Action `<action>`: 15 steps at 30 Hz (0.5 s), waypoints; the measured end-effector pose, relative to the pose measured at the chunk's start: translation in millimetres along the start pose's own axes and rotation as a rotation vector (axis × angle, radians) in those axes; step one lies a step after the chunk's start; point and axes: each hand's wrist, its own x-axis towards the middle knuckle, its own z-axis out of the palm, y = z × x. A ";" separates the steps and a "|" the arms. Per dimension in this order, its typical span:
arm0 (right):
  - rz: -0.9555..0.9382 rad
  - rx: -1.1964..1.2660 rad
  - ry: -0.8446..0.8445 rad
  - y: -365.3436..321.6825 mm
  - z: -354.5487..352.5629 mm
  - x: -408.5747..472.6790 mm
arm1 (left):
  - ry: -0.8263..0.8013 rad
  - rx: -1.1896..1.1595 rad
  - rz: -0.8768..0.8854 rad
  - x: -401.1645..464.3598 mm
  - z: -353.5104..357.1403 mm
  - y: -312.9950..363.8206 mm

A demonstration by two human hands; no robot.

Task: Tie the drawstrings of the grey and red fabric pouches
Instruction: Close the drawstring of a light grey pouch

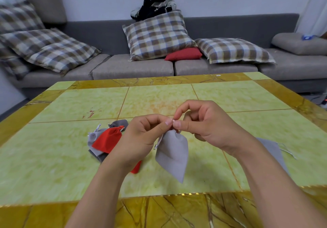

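Note:
A light grey pouch (172, 154) hangs above the table, its neck gathered between my two hands. My left hand (141, 135) pinches its white drawstring between thumb and forefinger. My right hand (203, 123) pinches the same string right beside it, thumb tip to thumb tip. To the left lies a pile of pouches: a red pouch (108, 141) on top of grey pouches (92, 137), with a darker grey one (120, 123) behind. A second red pouch (137, 168) shows under my left wrist. Another grey pouch (273, 149) lies under my right forearm.
The table (159, 98) has a yellow-green tiled top with a golden-brown border. Behind it stands a grey sofa (132, 66) with checked cushions (157, 34), a red cushion (184, 54) and a heap of clothes (154, 6).

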 end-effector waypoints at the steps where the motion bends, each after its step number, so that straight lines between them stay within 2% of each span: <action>1: -0.001 -0.007 0.001 -0.3 -0.4 0.0 | -0.009 0.002 -0.004 -0.6 -0.5 -0.3; 7: 0.065 0.012 -0.003 -4.6 0.8 -2.3 | 0.022 -0.031 -0.062 -1.1 -1.2 1.0; 11: 0.183 0.206 -0.071 -6.6 8.8 -1.2 | 0.050 -0.288 -0.164 0.3 3.0 -1.1; 15: 0.205 0.271 -0.088 -10.0 12.2 -3.0 | 0.047 -0.472 -0.190 -0.2 6.0 2.2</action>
